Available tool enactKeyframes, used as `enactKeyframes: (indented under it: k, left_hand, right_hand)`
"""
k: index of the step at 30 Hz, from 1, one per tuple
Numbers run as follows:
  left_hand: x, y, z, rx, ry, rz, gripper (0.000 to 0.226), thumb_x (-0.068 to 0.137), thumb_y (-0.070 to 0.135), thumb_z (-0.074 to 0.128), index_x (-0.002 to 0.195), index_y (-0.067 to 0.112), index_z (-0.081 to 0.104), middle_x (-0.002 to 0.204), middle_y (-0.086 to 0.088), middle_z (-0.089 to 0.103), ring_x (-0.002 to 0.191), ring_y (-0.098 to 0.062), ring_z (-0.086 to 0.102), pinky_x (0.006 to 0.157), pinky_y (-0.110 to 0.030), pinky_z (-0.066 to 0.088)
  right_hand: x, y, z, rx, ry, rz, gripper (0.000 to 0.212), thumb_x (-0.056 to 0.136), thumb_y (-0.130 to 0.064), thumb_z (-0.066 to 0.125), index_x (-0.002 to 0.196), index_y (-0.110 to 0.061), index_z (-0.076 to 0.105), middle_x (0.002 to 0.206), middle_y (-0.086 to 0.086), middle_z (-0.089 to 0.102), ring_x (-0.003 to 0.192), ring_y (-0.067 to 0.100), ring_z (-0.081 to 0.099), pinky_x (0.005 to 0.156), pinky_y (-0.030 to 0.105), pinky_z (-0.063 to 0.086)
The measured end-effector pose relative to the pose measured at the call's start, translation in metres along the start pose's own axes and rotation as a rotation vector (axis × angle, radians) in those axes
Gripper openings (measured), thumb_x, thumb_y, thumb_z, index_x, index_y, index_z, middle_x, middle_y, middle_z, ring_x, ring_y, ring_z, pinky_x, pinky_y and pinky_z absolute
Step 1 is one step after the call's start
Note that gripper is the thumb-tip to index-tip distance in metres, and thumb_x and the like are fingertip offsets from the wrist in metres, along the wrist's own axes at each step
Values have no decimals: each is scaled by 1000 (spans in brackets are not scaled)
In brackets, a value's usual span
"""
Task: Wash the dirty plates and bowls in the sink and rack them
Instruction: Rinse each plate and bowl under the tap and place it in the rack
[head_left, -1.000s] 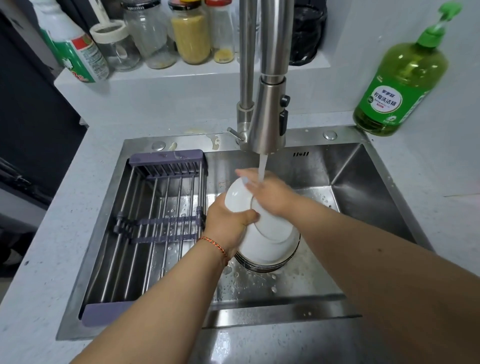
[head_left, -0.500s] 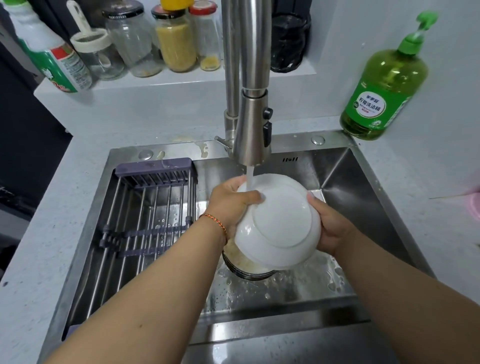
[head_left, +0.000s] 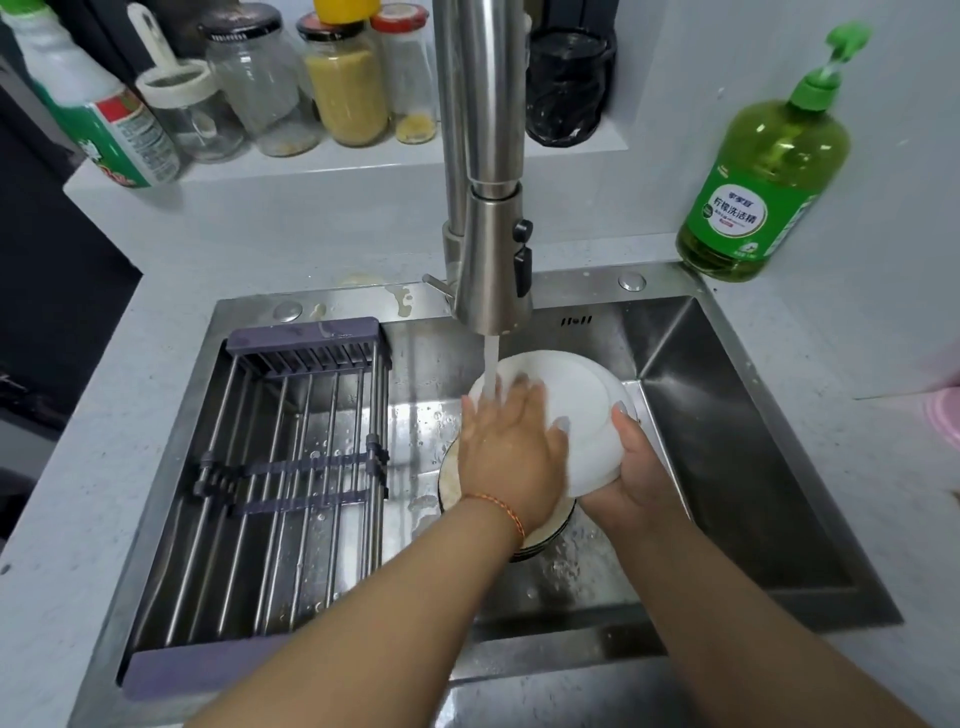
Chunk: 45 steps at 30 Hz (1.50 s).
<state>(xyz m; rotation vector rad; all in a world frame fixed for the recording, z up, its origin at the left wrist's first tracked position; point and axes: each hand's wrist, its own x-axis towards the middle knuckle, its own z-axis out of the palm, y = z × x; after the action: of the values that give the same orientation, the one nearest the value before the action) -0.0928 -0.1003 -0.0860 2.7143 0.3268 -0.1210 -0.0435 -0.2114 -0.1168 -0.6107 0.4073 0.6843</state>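
A white bowl (head_left: 576, 400) is held bottom-up and tilted under the running faucet (head_left: 491, 260). My right hand (head_left: 636, 467) grips its right rim from below. My left hand (head_left: 511, 447) lies flat on the bowl's underside, fingers spread, with the water stream hitting the fingers. Under the bowl, a stack of dirty dishes (head_left: 540, 535) with dark rims sits on the sink floor, mostly hidden by my hands. The drying rack (head_left: 280, 467), steel rods with purple ends, spans the left half of the sink (head_left: 727, 467) and holds nothing.
A green dish soap bottle (head_left: 763, 176) stands on the counter at the sink's back right corner. Jars (head_left: 348, 83) and a cleaner bottle (head_left: 98, 109) line the ledge behind the faucet. Something pink (head_left: 948, 421) shows at the right edge.
My left hand has moved from gripping the bowl's left rim onto its underside, palm flat. The right hand has shifted lower on the right rim. The bowl stays under the stream.
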Motion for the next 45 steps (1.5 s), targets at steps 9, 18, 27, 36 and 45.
enactKeyframes:
  k: [9, 18, 27, 36, 45]
  left_hand:
    - [-5, 11, -3, 79, -179, 145, 56, 102, 44, 8, 155, 25, 12, 162, 10, 9, 148, -4, 0, 120, -43, -8]
    - [21, -35, -15, 155, -167, 26, 60, 100, 49, 12, 154, 26, -3, 163, 1, 0, 150, -16, -3, 119, -50, -7]
    - [-26, -23, 2, 11, 26, 202, 62, 98, 49, 14, 151, 21, 30, 158, 2, 26, 148, -16, 16, 119, -41, -9]
    - [-11, -12, -3, 85, -177, 204, 58, 102, 46, 11, 155, 23, 6, 162, 8, 4, 148, -5, -2, 121, -40, -5]
    - [-3, -57, 7, -77, -315, -142, 67, 96, 62, 8, 153, 31, -9, 163, -4, 1, 150, -22, 3, 120, -50, 3]
  right_hand:
    - [-5, 23, -3, -27, 34, 94, 45, 99, -41, 41, 126, -11, 58, 123, 10, 65, 114, 23, 62, 100, 39, 47]
    - [-12, 29, 8, -9, 6, 83, 48, 96, -40, 44, 133, -11, 52, 125, 17, 63, 115, 34, 59, 84, 49, 52]
    - [-9, 18, 8, 93, 110, 60, 50, 90, -40, 53, 121, -1, 57, 114, 20, 67, 102, 34, 67, 91, 47, 48]
    - [-11, 30, 8, -43, 92, 122, 48, 88, -37, 55, 128, -10, 57, 121, 12, 66, 112, 26, 63, 100, 42, 46]
    - [-28, 25, 18, -431, 206, -99, 26, 84, -20, 69, 109, -14, 67, 101, 11, 73, 96, 35, 68, 87, 54, 52]
